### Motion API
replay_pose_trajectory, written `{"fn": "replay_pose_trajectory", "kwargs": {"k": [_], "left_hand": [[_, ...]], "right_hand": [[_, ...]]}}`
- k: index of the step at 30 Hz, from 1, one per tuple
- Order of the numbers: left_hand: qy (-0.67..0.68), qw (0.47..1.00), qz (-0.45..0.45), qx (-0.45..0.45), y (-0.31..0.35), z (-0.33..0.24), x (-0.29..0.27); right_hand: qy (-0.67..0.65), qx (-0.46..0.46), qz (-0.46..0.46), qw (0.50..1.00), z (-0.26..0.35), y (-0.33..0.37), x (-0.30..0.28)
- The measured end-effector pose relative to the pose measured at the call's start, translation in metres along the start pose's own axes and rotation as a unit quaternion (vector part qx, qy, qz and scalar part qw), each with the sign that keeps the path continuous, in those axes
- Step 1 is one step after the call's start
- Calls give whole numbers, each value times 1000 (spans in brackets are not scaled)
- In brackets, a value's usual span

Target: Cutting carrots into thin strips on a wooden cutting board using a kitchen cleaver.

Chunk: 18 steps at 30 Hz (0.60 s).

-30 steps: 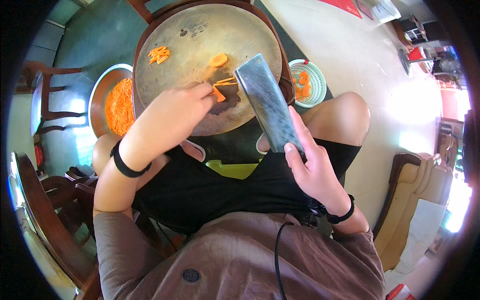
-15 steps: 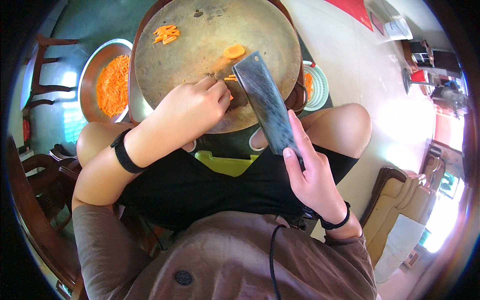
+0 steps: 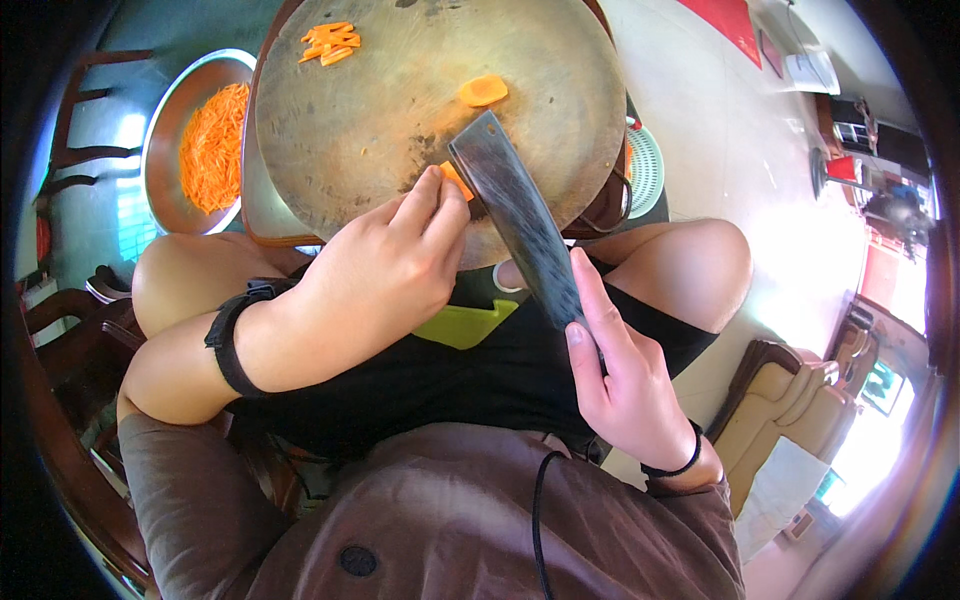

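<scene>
1. Around the scene: dark wood chair (image 3: 90,100) at far L, beige seat (image 3: 785,395) w/ white cloth (image 3: 785,480) at R; yellow-green object (image 3: 465,325) btwn the person's legs, its kind unclear.
2. In the way: cleaver (image 3: 515,205) slants over the round chopping board (image 3: 370,110), its blade hiding part of the surface just beside the carrot piece (image 3: 457,178).
3. On the board: cut carrot sticks (image 3: 330,43) at upper L; carrot slice (image 3: 483,91) lies apart, beyond the blade tip.
4. Containers: metal bowl (image 3: 152,140) at L holds shredded carrot (image 3: 213,150); pale green basket (image 3: 648,175) at R, mostly behind board, shows a bit of orange.
5. Hands: L hand (image 3: 405,250), fingers narrow, holds the carrot piece at its fingertips, thumb hidden; R hand (image 3: 622,375) grips the cleaver's handle end.
6. Vs. 0.5 s ago: more of the piece shows past the L fingertips; thin strips near the blade no longer visible.
</scene>
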<state>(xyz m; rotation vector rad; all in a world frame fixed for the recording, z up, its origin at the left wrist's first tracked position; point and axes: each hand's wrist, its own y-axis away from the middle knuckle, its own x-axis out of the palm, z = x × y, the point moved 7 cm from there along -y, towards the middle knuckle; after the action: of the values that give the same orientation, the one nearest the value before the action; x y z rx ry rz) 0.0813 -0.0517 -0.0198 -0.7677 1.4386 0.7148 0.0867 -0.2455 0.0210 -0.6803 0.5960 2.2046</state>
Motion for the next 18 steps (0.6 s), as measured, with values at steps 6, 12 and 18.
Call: {"fn": "replay_pose_trajectory", "kwargs": {"k": [6,12,18], "left_hand": [[-31,1000,1,2,-2,0,-4],[-35,999,10,0,-2,-2,-3],[-30,999,-6,12,-6,-1,-7]], "right_hand": [[11,13,16,1000,2,2,3],[41,23,43,998,5,2,7],[83,12,50,995,9,-6,13]]}}
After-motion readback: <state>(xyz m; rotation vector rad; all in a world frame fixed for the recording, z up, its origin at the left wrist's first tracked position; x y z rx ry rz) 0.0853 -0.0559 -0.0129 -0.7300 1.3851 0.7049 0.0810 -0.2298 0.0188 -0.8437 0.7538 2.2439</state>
